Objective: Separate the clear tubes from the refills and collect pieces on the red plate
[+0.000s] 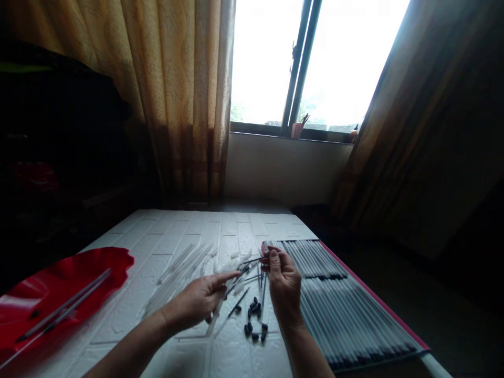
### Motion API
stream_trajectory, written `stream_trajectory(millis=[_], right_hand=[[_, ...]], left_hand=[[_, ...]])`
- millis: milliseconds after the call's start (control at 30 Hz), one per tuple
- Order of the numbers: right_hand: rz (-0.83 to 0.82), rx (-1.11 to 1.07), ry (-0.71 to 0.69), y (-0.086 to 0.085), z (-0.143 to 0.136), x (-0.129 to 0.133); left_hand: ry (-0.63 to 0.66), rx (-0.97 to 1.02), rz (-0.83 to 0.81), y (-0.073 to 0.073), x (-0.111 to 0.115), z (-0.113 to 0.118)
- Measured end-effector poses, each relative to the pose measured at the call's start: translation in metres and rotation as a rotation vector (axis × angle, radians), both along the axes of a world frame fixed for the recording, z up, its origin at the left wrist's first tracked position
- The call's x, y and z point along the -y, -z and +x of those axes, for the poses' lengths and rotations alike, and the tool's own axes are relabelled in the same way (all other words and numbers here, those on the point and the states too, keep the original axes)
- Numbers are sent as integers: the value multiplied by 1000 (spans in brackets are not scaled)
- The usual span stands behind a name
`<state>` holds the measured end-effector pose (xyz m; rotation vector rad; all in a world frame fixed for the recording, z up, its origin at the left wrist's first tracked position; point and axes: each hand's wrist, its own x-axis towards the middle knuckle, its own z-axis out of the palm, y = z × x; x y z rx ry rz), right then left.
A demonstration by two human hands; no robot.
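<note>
Pinching thin dark rod [252,260] — R hand [284,281]

Rod: betw. hands, above table [236,223], mid.
L hand [197,299]: fingers curled, idx fwd — can't tell if gripping.
Blk caps [255,336]: loose, twd near edge.
Clear tubes [181,262]: loose, beyond L hand.
Tray [376,297], slim sticks [350,310] in 2 rows: R edge.
Red dish [118,257]: L edge.

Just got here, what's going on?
At a white table, a person's right hand pinches a thin dark stick; the left hand is close by, its grip unclear. Small black pieces and clear tubes lie loose, with slender sticks in rows at right and a red dish at left.
</note>
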<state>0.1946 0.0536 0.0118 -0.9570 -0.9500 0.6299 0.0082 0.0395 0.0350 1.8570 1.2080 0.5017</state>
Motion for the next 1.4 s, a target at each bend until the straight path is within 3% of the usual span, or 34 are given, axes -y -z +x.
stream_trajectory(millis=[67,133,300,433,600,700,1133,1267,1400], right_hand=[[15,6,12,-1,-1,2],[36,16,17,-3,-3,5],[77,36,5,-7,-8,13],[103,38,23,-11,-9,18],[138,55,32,-13,-11,23],[137,63,41,-13,-11,23],[122,61,18,-10,-9,18],[94,181,-67,-8,-11,18],[48,293,-221,-7,-14,18]], left_hand=[[-115,203,-135,3,-10,-3],[-212,341,-169,8,-20,-6],[-318,385,-91,20,-33,-12],[-322,254,29,18,-32,-16],[-227,-318,497,9,-20,-17],[-199,-499,572,7,-15,-14],[-170,-680,578,3,-11,-9],[-135,-680,682,-3,-4,-6],[-130,-531,812,-10,2,-4]])
